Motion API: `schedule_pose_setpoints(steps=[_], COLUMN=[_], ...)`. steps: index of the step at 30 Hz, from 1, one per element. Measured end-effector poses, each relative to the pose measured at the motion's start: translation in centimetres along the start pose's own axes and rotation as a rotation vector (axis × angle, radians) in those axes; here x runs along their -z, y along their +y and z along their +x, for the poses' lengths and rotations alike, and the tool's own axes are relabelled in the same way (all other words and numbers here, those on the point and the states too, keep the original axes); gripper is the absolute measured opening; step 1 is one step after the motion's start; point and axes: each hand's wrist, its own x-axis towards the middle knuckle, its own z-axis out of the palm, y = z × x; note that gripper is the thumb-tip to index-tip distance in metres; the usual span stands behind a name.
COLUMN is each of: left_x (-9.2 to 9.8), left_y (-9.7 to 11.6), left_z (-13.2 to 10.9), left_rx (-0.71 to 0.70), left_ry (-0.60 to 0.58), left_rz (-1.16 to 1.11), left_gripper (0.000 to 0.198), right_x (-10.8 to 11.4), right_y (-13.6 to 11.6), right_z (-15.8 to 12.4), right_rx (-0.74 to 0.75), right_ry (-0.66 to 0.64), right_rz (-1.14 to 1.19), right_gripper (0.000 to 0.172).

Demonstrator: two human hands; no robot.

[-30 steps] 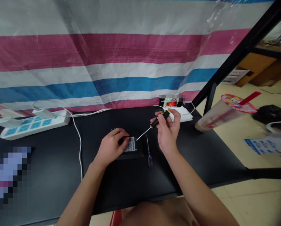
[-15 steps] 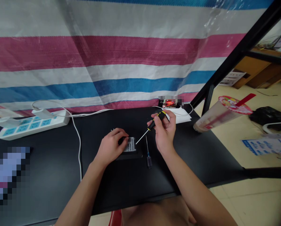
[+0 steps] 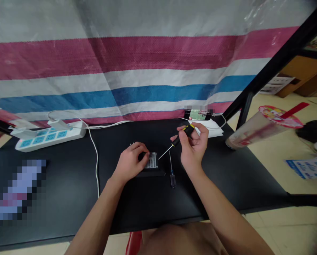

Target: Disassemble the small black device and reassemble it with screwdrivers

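Right fingers pinching yellow-black screwdriver; left fingers clasping labelled black device, second screwdriver just beside.

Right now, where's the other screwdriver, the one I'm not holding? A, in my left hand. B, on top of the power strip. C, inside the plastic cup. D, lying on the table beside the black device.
D: the other screwdriver lies on the black tabletop, just right of the dark labelled device, while the right hand holds the yellow-and-black screwdriver.
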Motion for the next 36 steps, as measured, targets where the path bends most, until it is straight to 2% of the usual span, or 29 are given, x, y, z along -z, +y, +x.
schedule_pose_setpoints(steps=[8,12,14,21,32,36], left_x=[0.1,0.3,0.4,0.2,-0.1,0.0], left_y=[0.0,-0.4,-0.8,-1.3,-1.5,-1.2], left_z=[-0.1,-0.2,-0.2,-0.2,-0.2,-0.1], left_rx=[-0.038,-0.055,-0.045,-0.019,0.020,0.023], left_ry=[0.024,0.178,0.223,0.149,0.113,0.110], left_rz=[-0.016,-0.036,-0.022,-0.020,0.033,0.048], left_gripper=[0.014,0.035,0.038,0.032,0.027,0.025], right_x=[0.1,0.5,0.6,0.4,0.5,0.5], right_y=[-0.4,0.1,0.2,-0.4,-2.0,-2.4], right_z=[-1.8,-2.2,-2.3,-2.3,-2.0,-2.0], right_rx=[0.210,0.268,0.306,0.400,0.253,0.036], right_ry=[-0.221,-0.310,-0.353,-0.605,-0.676,-0.717], right_rz=[-0.080,-0.097,-0.120,-0.086,0.097,0.144], right_gripper=[0.042,0.047,0.049,0.051,0.040,0.032])
